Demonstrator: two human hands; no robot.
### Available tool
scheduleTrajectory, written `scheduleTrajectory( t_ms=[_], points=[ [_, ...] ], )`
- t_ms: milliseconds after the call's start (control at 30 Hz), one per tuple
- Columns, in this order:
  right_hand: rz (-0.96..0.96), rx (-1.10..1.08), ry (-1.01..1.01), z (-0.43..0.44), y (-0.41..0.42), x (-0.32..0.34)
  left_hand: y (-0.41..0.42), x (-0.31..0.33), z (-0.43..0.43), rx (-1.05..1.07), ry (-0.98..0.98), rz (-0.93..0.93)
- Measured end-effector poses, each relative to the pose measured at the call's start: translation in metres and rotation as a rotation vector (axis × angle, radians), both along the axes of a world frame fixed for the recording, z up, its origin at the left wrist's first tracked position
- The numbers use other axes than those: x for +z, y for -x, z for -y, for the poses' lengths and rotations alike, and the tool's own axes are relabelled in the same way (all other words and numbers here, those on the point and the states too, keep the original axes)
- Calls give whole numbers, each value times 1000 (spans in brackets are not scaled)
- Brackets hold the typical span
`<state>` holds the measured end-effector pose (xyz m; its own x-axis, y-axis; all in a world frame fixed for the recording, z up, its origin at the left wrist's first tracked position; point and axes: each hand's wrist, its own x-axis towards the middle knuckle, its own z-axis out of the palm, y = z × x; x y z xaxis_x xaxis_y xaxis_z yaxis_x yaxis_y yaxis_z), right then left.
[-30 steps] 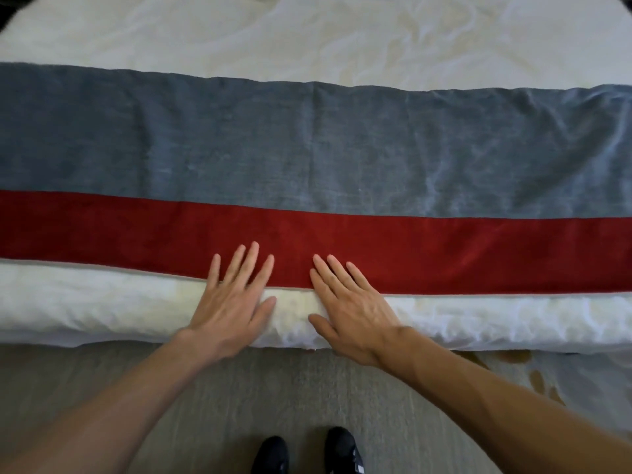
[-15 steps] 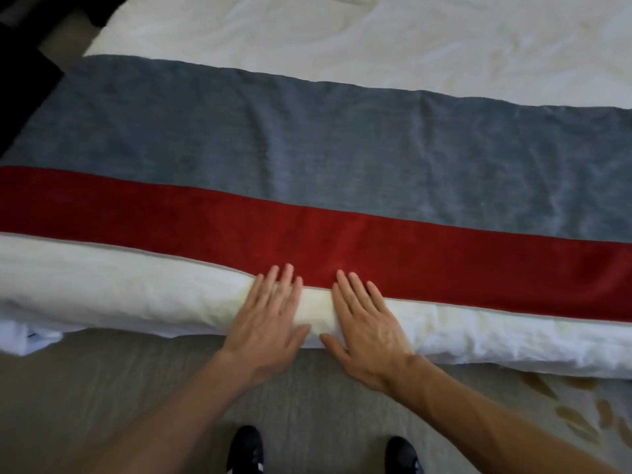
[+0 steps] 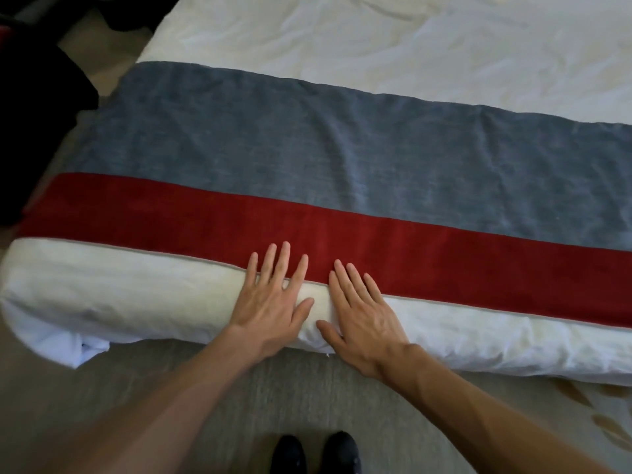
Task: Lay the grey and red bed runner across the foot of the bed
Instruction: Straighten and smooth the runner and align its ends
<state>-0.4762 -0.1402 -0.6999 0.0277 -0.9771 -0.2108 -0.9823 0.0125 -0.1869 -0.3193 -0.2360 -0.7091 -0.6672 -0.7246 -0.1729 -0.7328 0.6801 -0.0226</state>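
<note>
The grey and red bed runner [image 3: 342,172] lies flat across the foot of the white bed [image 3: 376,46], grey band farther from me, red band nearer. Its left end reaches the bed's left edge. My left hand [image 3: 273,302] and my right hand [image 3: 362,313] rest palm down, fingers spread, side by side on the white duvet edge. The fingertips of both hands lie on the runner's near red hem. Neither hand grips anything.
The rolled white duvet edge [image 3: 119,289] overhangs a grey carpet [image 3: 307,388]. My black shoes [image 3: 314,453] stand just in front of the bed. Dark objects [image 3: 37,107] sit on the floor beside the bed's left corner. A patterned rug patch [image 3: 602,412] shows at right.
The view has swung left, so the bed's left corner and the runner's left end now show. Both hands stay flat at the runner's near hem, fingers reaching slightly farther onto the red.
</note>
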Motion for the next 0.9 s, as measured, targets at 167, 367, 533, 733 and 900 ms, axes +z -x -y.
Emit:
scheduleTrajectory(
  t_ms=[167, 367, 533, 733, 900],
  points=[
    [-46, 21, -37, -6, -1, -7, -5, -6, -10, -4, -21, 9],
    [20, -34, 91, 5, -4, 10, -13, 16, 3, -45, -34, -147],
    [23, -112, 242, 43, -14, 21, -50, 31, 48, -65, 102, -286],
    [-19, 30, 282, 87, -57, 24, -103, 45, 97, -70, 205, -233],
    [10, 68, 268, 127, -122, 23, -156, 44, 126, -130, 228, -238]
  ],
)
